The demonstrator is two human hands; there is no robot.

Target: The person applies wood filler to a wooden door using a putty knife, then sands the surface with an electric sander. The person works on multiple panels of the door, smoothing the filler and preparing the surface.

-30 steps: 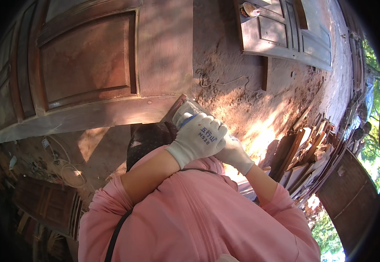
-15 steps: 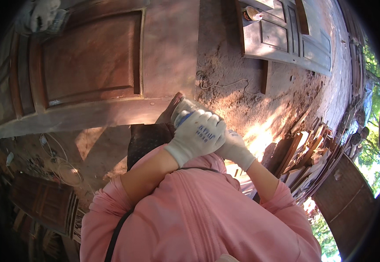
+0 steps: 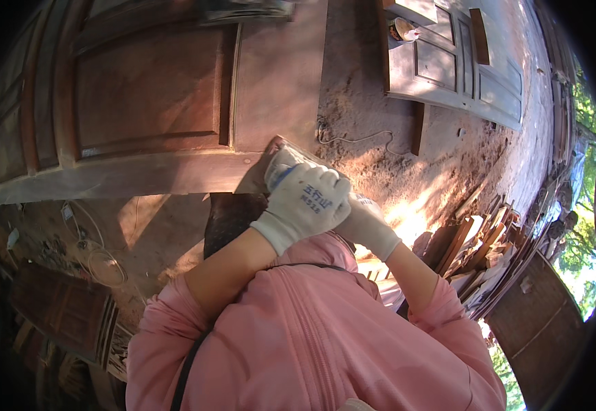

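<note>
My left hand [image 3: 303, 207], in a white knit glove with blue print, is closed over a flat greyish pad [image 3: 298, 156] with a brown edge. A bit of blue shows by its fingers. The pad lies tilted at the near right corner of a brown panelled wooden door [image 3: 277, 75]. Close against the left hand is my right hand [image 3: 370, 222], gloved too and curled. Its fingertips are hidden behind the left glove, so what it grips does not show.
A blurred grey object [image 3: 246, 10] is on the door's far part. At the far right, a pale panelled door [image 3: 435, 65] carries a small tub [image 3: 402, 31]. Wood scraps [image 3: 479, 236] are piled right. A cord [image 3: 356, 139] crosses the dirt floor; door panels [image 3: 65, 308] stack lower left.
Both hands and the pad have shifted slightly left and toward the far side. A gloved hand with a greyish object was at the door's far left; now a blurred grey object appears farther right.
</note>
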